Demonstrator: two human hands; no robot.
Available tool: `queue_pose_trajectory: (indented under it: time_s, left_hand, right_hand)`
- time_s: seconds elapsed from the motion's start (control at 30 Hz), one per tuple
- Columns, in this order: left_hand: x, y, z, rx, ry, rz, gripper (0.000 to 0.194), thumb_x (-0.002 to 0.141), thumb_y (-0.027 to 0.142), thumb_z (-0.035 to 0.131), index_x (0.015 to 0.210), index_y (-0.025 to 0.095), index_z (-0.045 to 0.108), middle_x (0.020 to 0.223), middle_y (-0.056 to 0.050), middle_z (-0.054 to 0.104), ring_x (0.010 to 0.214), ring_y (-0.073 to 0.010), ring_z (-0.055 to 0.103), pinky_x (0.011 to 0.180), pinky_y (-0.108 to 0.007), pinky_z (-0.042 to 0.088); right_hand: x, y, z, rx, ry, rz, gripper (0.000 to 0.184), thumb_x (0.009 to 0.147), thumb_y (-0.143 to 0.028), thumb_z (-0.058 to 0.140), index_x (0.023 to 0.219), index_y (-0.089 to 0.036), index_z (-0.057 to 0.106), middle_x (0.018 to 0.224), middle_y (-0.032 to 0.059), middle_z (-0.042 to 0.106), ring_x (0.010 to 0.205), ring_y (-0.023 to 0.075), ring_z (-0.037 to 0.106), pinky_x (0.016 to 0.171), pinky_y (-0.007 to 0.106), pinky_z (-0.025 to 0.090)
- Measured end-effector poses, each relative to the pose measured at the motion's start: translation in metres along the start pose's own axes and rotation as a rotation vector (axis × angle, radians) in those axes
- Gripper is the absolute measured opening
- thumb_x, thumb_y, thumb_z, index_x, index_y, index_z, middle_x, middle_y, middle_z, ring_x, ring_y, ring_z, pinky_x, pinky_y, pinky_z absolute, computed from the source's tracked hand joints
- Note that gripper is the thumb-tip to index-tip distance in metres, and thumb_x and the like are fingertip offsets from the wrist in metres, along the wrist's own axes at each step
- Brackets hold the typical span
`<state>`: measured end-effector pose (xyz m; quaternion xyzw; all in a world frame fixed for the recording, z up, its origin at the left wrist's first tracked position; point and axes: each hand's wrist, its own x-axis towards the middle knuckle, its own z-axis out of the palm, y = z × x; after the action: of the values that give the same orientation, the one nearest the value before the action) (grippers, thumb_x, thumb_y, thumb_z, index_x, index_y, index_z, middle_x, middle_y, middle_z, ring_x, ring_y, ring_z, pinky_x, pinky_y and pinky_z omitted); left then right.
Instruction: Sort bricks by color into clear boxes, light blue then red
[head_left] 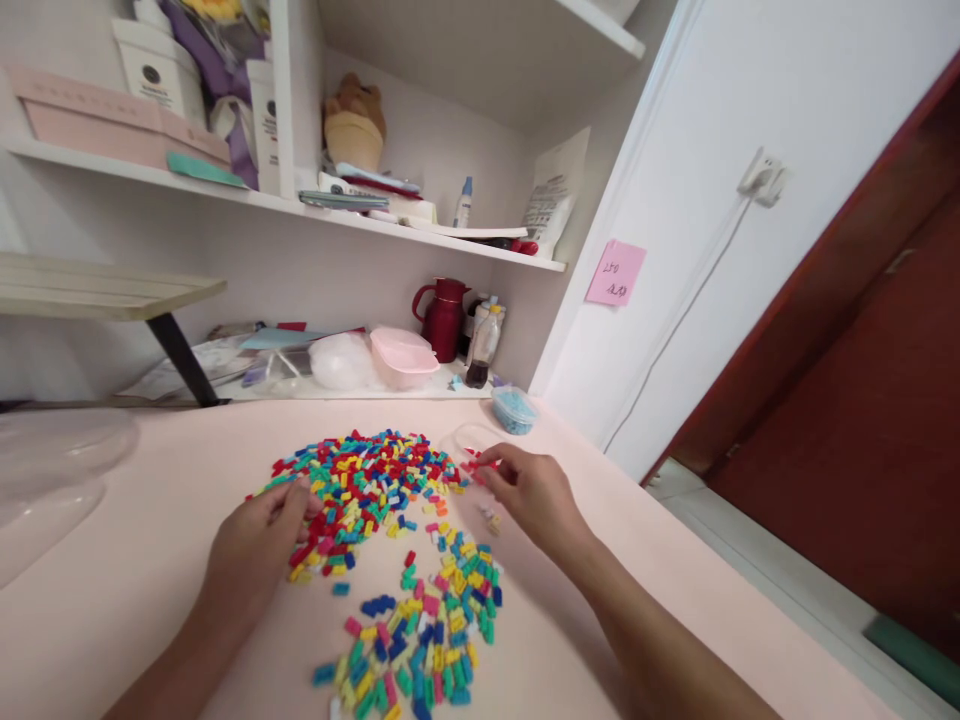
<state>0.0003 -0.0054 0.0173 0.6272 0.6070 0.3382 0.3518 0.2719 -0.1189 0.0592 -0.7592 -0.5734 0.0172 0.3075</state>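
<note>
A large heap of small colourful toy bricks (pixel 367 470) covers the middle of the table. My left hand (pixel 262 530) is at the heap's left edge, its fingers curled in. Whatever those fingers hold, if anything, is hidden. To the right of the heap, my right hand (pixel 536 490) is held with thumb and forefinger bent toward each other over red bricks (pixel 472 466) in a clear shallow container (pixel 480 432). Red shows between these fingertips, but whether they grip a brick is unclear. A second, looser group of mixed bricks (pixel 427 630) lies closer to me.
A lidded tub of light blue pieces (pixel 514 410) stands at the table's back right. Behind are a pink container (pixel 405 357), a red jug (pixel 444 320) and a bottle of dark liquid (pixel 484 348). Clear plastic (pixel 60 450) lies at left; a small stand (pixel 105 285) rises behind it.
</note>
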Motion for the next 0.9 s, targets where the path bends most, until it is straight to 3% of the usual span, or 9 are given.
queue_pose_trajectory:
  time_s: [0.17,0.43,0.6,0.77,0.9]
  left_hand:
    - [0.001,-0.002,0.001,-0.014,0.019,0.012,0.037,0.077,0.056,0.047,0.07,0.024,0.063,0.058,0.001,0.065,0.061,-0.0199,0.061,0.056,-0.027,0.042]
    - [-0.003,0.004,-0.002,0.007,0.013,-0.001,0.036,0.08,0.052,0.048,0.074,0.02,0.064,0.056,0.001,0.065,0.06,-0.0205,0.061,0.055,-0.026,0.04]
    - [-0.005,0.005,-0.002,0.02,0.023,0.003,0.036,0.081,0.051,0.048,0.077,0.02,0.065,0.056,0.002,0.065,0.059,-0.0196,0.059,0.055,-0.026,0.038]
    - [-0.002,0.001,-0.002,0.004,0.002,-0.01,0.037,0.082,0.052,0.049,0.08,0.019,0.066,0.055,0.003,0.064,0.061,-0.0197,0.059,0.056,-0.026,0.039]
    - [0.001,-0.003,0.001,0.003,0.046,0.023,0.034,0.08,0.049,0.052,0.076,0.019,0.067,0.055,0.002,0.066,0.059,-0.0193,0.061,0.054,-0.025,0.041]
  right_hand:
    - [0.011,0.023,-0.005,0.069,0.18,0.087,0.026,0.087,-0.042,0.053,0.091,-0.024,0.071,0.059,-0.0019,0.062,0.056,0.0151,0.056,0.054,0.024,0.036]
    - [0.018,0.036,-0.002,0.073,0.198,0.148,0.026,0.085,-0.04,0.053,0.098,-0.025,0.071,0.06,-0.0022,0.062,0.057,0.016,0.056,0.057,0.024,0.038]
    - [0.012,0.028,0.0,0.141,0.225,0.078,0.027,0.088,-0.039,0.051,0.097,-0.024,0.071,0.057,-0.0031,0.058,0.053,0.0144,0.052,0.055,0.023,0.037]
    - [0.003,0.013,0.003,0.251,0.169,-0.084,0.026,0.089,-0.036,0.05,0.092,-0.021,0.072,0.055,-0.0031,0.056,0.052,0.0126,0.05,0.056,0.023,0.038]
    - [-0.001,0.006,0.008,0.349,-0.013,-0.14,0.025,0.091,-0.034,0.051,0.095,-0.021,0.071,0.064,-0.0016,0.062,0.056,0.0123,0.056,0.056,0.021,0.042]
